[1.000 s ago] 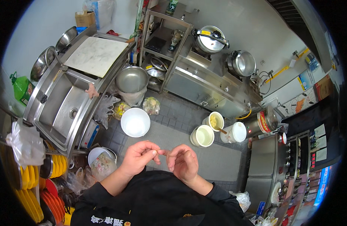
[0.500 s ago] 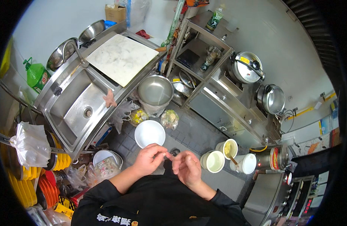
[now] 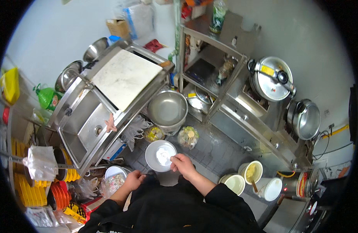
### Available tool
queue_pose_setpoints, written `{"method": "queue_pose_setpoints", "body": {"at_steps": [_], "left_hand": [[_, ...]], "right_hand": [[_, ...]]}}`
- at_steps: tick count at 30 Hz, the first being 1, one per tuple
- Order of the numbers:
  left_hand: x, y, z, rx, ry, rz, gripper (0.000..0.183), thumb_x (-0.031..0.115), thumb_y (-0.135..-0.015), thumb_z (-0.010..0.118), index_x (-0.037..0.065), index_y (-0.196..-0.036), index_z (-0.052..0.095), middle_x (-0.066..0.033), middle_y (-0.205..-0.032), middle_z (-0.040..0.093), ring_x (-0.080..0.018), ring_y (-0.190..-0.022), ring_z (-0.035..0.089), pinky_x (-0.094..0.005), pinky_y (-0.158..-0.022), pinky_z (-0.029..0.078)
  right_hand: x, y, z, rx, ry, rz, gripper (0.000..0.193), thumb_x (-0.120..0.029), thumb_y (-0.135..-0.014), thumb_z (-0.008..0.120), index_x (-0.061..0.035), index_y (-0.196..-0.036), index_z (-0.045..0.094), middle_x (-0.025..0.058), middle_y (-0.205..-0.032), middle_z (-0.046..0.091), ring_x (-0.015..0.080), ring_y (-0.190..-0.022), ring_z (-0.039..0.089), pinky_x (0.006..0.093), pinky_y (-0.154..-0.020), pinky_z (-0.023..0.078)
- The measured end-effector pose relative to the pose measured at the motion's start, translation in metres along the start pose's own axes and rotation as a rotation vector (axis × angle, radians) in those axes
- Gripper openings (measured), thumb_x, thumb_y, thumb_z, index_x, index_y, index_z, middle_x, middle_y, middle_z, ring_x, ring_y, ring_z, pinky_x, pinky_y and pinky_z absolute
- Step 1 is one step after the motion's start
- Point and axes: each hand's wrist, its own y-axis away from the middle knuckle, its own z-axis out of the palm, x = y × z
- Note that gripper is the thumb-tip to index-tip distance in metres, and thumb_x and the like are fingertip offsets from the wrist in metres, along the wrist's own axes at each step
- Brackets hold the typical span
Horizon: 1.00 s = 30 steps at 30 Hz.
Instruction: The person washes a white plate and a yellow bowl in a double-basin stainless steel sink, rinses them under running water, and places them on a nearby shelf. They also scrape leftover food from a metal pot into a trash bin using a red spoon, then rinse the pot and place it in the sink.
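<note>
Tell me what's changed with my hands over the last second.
Your hands, which were together at the fingertips, have parted. The right hand has moved to the white bucket's right rim; I can't tell if it has a grip. The left hand has drawn away leftward. The pale board and sink stayed put.

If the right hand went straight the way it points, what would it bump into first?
Probably the white bucket. The right hand points up and left in the picture, over the bucket's edge. I can't tell how high above it the hand is.
</note>
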Motion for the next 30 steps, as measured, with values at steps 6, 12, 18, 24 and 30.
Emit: {"method": "queue_pose_setpoints", "body": {"at_steps": [6,12,18,24,30], "left_hand": [[-0.108,-0.028,0.034,-0.397,-0.46,-0.256,0.061,0.051,-0.086,0.076,-0.003,-0.114,0.066,-0.0281,-0.111,0.07,-0.0438,-0.106,0.068,-0.0492,-0.091,0.055],[-0.143,-0.058,0.081,-0.746,-0.681,-0.566,0.116,0.065,-0.084,0.074,-0.003,-0.161,0.02,-0.033,-0.144,0.051,-0.0454,-0.129,0.057,-0.0496,-0.109,0.049],[-0.164,-0.061,0.092,-0.716,-0.752,-0.618,0.113,0.057,-0.083,0.078,0.0,-0.161,0.021,-0.0309,-0.147,0.045,-0.0472,-0.128,0.055,-0.0541,-0.105,0.05],[-0.175,-0.062,0.103,-0.687,-0.766,-0.646,0.113,0.05,-0.079,0.084,-0.001,-0.159,0.023,-0.0284,-0.141,0.048,-0.0456,-0.128,0.054,-0.054,-0.104,0.051],[-0.146,-0.074,0.124,-0.63,-0.752,-0.641,0.12,0.06,-0.074,0.084,-0.004,-0.158,0.025,-0.0309,-0.141,0.049,-0.046,-0.128,0.054,-0.053,-0.105,0.05]], "right_hand": [[0.146,-0.079,-0.095,0.263,0.121,0.379,0.028,-0.028,-0.101,0.066,-0.0005,-0.105,0.066,0.0078,-0.087,0.069,0.0139,-0.067,0.065,0.0279,-0.058,0.055],[0.299,-0.153,-0.139,0.207,0.59,0.589,0.054,-0.046,-0.092,0.069,0.0064,-0.105,0.068,0.0213,-0.091,0.072,0.0352,-0.074,0.071,0.0466,-0.073,0.056],[0.405,-0.255,-0.119,0.384,0.72,0.384,0.065,-0.045,-0.087,0.073,0.0038,-0.128,0.061,0.0315,-0.122,0.066,0.0456,-0.113,0.064,0.0522,-0.093,0.053],[0.474,-0.319,-0.12,0.539,0.647,0.481,0.053,-0.034,-0.086,0.07,0.0074,-0.118,0.059,0.0321,-0.115,0.066,0.0502,-0.108,0.063,0.0539,-0.095,0.051],[0.463,-0.282,-0.174,0.409,0.872,0.387,0.037,-0.023,-0.083,0.063,0.0029,-0.11,0.065,0.0306,-0.109,0.069,0.0479,-0.106,0.065,0.0548,-0.094,0.051]]}}
